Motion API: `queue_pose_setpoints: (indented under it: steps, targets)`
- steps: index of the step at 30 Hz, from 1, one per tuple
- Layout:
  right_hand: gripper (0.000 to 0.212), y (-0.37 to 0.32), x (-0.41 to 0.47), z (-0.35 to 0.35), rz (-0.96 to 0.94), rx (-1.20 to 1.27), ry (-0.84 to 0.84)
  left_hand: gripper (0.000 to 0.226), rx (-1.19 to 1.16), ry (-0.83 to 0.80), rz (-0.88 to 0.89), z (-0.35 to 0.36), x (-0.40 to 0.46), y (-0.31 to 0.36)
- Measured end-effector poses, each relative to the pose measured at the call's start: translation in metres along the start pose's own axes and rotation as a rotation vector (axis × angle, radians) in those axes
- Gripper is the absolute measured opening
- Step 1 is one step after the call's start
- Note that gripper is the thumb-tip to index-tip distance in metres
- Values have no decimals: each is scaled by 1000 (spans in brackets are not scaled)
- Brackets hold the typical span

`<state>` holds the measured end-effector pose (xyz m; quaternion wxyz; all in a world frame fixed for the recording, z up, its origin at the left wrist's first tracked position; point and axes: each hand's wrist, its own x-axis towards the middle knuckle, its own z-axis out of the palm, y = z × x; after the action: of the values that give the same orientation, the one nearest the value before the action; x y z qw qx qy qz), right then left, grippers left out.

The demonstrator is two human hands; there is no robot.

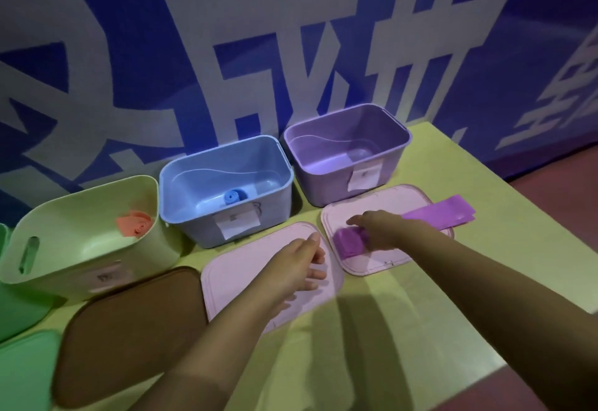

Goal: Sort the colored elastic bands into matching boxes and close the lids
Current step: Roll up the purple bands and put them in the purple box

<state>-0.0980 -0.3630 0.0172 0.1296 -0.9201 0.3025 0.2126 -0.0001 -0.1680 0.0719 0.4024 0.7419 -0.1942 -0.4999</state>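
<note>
A yellow-green tabletop [430, 284] runs from the near edge of the scene to a blue wall [323, 38] at the far side, which is covered with large white painted characters [200, 64]. More white lettering [563, 93] marks the wall at the far right. Reddish-brown floor [556, 203] shows beyond the tabletop's right edge and again at the near right corner. Soft shadows fall across the near part of the tabletop.

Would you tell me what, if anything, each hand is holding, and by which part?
The right hand grips the purple band at its rolled end, on a pink lid. The left hand holds nothing.
</note>
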Motion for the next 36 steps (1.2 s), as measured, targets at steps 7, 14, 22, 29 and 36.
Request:
queue_pose_setpoints:
  steps: [7,14,22,29,36]
  targets:
    - [63,2,17,11,-17,-129,41,45,39,32,-33,22,0,-8]
    - [62,2,25,-3,-13,-164,-51,44,38,52,-1,22,-2,-4]
    - [22,17,-1,-7,3,72,185,47,64,53,8,20,-8,2]
    - [20,25,-74,-57,125,56,473,44,15,16,148,23,-30,25]
    - [19,-16,-176,-114,200,160,787,11,1,98,492,10,-73,51]
